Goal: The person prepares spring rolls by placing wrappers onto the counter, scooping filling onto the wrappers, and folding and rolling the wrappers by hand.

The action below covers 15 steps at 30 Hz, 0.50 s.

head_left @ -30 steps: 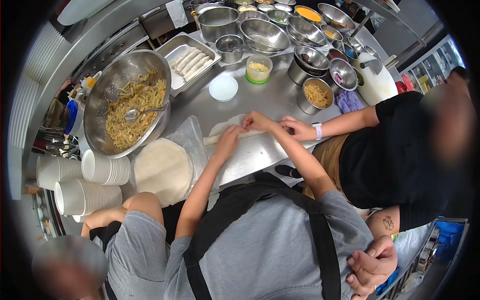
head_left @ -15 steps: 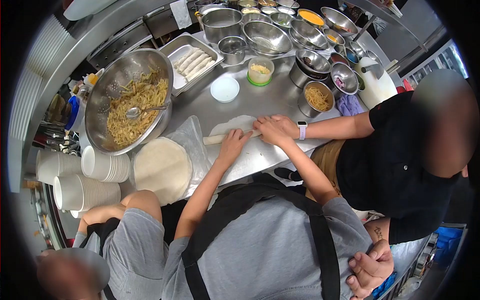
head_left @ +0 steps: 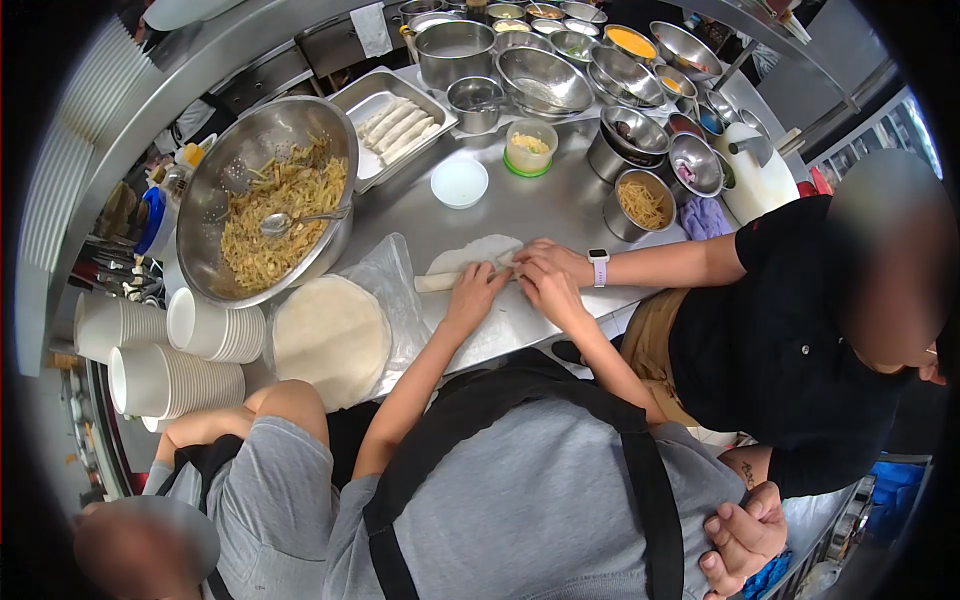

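Note:
A thin round wrapper (head_left: 455,260) lies on the steel table, its near edge rolled into a pale spring roll (head_left: 433,284). My left hand (head_left: 478,290) is closed over the roll's middle, fingertips pressing down on it. At its right end my right hand (head_left: 548,290) has curled fingers on the roll, which they partly hide. A co-worker's hand (head_left: 562,262), wearing a watch, reaches in from the right and touches the wrapper's right side beside my fingers. To the left, a stack of round wrappers (head_left: 330,335) rests on a clear plastic bag (head_left: 400,290).
A large steel bowl (head_left: 200,235) of noodle filling stands left, near a tray (head_left: 365,95) of finished rolls. Ahead are a small white bowl (head_left: 460,182) and a green-based tub (head_left: 528,150). Steel pots crowd the back right. White containers (head_left: 170,385) are stacked left; people stand on both sides.
My right hand has drawn slightly toward me at the roll's right end. More of the wrapper's right edge now shows between our hands. The whole view has shifted a little.

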Available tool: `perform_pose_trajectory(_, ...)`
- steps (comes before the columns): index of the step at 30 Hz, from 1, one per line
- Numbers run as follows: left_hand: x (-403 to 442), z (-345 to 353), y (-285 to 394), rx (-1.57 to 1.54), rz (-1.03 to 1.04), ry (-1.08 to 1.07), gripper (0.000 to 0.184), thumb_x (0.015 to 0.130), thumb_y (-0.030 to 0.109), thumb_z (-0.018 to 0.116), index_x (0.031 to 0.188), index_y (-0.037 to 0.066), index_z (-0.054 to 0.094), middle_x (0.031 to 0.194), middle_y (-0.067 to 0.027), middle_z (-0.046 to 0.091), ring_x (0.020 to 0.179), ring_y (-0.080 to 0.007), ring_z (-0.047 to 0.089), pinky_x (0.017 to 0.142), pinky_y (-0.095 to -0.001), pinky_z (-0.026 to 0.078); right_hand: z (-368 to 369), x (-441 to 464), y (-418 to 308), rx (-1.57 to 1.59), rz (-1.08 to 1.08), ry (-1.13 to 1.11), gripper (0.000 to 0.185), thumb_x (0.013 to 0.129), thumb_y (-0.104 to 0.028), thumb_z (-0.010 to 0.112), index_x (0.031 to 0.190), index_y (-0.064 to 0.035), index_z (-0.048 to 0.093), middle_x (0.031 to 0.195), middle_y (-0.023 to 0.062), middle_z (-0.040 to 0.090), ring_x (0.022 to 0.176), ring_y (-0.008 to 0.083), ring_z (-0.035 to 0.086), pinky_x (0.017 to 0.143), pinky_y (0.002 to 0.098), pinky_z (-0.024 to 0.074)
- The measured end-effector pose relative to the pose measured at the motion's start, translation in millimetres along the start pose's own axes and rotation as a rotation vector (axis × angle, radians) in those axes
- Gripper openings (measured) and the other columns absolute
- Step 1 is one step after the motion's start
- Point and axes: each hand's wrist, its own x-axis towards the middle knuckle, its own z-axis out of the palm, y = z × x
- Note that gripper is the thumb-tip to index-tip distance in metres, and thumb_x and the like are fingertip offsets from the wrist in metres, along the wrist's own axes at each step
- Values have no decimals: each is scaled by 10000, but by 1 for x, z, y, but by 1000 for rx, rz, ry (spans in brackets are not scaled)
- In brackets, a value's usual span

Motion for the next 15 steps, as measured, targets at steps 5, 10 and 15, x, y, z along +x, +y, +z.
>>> perform_pose_trajectory(5, 1, 0, -2, -22, 13, 27, 382, 777, 110, 548, 1144, 180, 624, 974, -43, 535, 962, -239, 524, 809, -370, 468, 24, -14, 8, -39, 84, 45, 292, 758, -20, 627, 1050, -25, 617, 986, 149, 628, 895, 326, 630, 742, 405, 525)
perform_pose_trajectory(10, 1, 2, -6, -110, -15, 72, 326, 768, 77, 579, 1086, 130, 633, 908, -52, 555, 914, -241, 552, 807, -364, 471, 54, -18, 16, -122, 161, 38, 373, 791, -3, 581, 1161, -23, 541, 1089, 183, 567, 965, 356, 597, 752, 419, 513)
perform_pose_trajectory(15, 2, 3, -10, -164, -22, 92, 278, 764, 48, 607, 1039, 86, 625, 936, -55, 583, 933, -245, 565, 807, -362, 475, 52, -10, 7, -117, 257, -53, 336, 810, -13, 575, 1143, -21, 529, 1118, 194, 538, 963, 363, 568, 758, 435, 491)
